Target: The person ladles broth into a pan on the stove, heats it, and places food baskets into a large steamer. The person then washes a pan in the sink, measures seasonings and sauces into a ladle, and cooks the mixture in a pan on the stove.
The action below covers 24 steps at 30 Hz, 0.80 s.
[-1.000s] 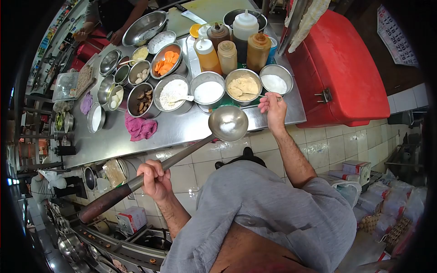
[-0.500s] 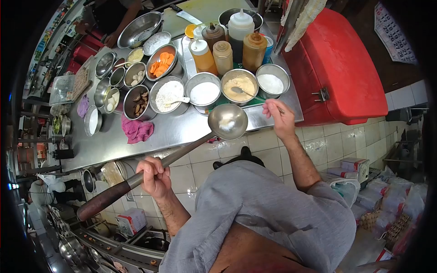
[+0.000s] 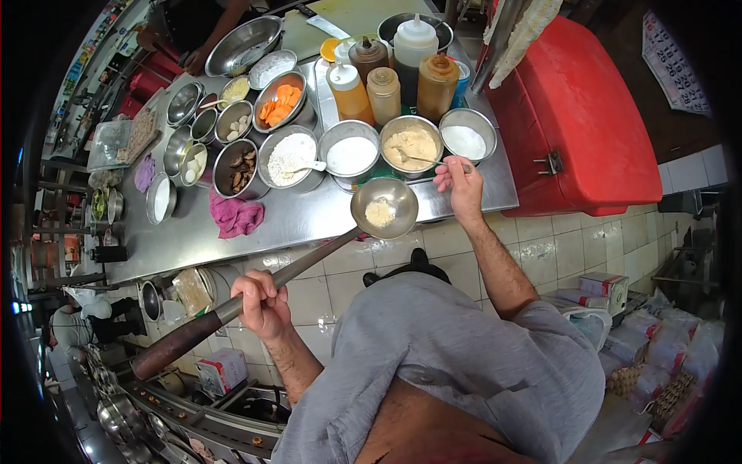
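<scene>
Head view shows the left hand (image 3: 261,303) gripping the long ladle (image 3: 383,207) by its shaft, bowl held level over the desk (image 3: 278,224) edge with a little pale seasoning already in it. Beside the bowl, the right hand (image 3: 457,182) pinches a small spoon (image 3: 421,159) whose tip sits in the tan-paste bowl (image 3: 410,145), between the white-powder bowl (image 3: 352,155) and another white one (image 3: 467,141). To do this well, I judge: take modest scoops, keep the ladle steady close under the spoon, and tip over its centre so nothing spills
</scene>
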{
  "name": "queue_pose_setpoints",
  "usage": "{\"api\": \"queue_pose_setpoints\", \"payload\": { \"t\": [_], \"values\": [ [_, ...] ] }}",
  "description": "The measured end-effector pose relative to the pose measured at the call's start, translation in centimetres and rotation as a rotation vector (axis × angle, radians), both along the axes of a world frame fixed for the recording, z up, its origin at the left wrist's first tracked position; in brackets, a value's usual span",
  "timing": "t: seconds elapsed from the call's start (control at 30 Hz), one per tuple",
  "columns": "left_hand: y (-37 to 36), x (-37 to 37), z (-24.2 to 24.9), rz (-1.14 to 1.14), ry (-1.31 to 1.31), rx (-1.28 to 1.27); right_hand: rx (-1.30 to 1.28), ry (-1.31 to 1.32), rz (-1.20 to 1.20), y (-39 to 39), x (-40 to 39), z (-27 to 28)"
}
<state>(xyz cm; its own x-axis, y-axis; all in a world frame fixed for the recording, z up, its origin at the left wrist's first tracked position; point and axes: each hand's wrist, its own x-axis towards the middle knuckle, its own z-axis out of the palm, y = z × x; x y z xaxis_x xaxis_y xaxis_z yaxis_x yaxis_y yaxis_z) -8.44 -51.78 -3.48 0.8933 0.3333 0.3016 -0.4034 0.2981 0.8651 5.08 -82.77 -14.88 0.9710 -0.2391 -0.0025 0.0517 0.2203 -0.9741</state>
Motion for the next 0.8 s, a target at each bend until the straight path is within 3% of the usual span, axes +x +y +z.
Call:
{"api": "queue_pose_setpoints", "payload": {
  "t": [0.37,0.47,0.53,0.57,0.63,0.73,0.8],
  "values": [
    [-0.5,1.1,0.1,-0.065,-0.010,-0.013,0.137,-0.044,-0.081,-3.1,-2.4,3.5],
    [-0.8,1.4,0.0,-0.098,-0.019,-0.016,0.221,-0.097,0.030,-4.9,-4.7,5.3],
    [-1.0,1.5,0.0,-0.126,-0.022,-0.022,-0.082,-0.219,0.194,-6.1,-6.1,6.4],
    [-1.2,1.6,-0.1,-0.132,-0.022,-0.024,-0.085,-0.218,0.188,-6.4,-6.0,6.5],
    [-1.6,1.7,-0.2,-0.146,-0.016,-0.030,-0.444,-0.379,-0.004,-7.2,-5.3,6.5],
    [-2.6,1.8,-0.1,-0.146,0.006,-0.032,-0.556,-0.267,-0.199,-7.1,-2.9,3.7],
    [-3.2,1.8,-0.1,-0.148,0.006,-0.023,-0.609,-0.262,-0.197,-7.0,-1.3,1.5]
  ]
}}
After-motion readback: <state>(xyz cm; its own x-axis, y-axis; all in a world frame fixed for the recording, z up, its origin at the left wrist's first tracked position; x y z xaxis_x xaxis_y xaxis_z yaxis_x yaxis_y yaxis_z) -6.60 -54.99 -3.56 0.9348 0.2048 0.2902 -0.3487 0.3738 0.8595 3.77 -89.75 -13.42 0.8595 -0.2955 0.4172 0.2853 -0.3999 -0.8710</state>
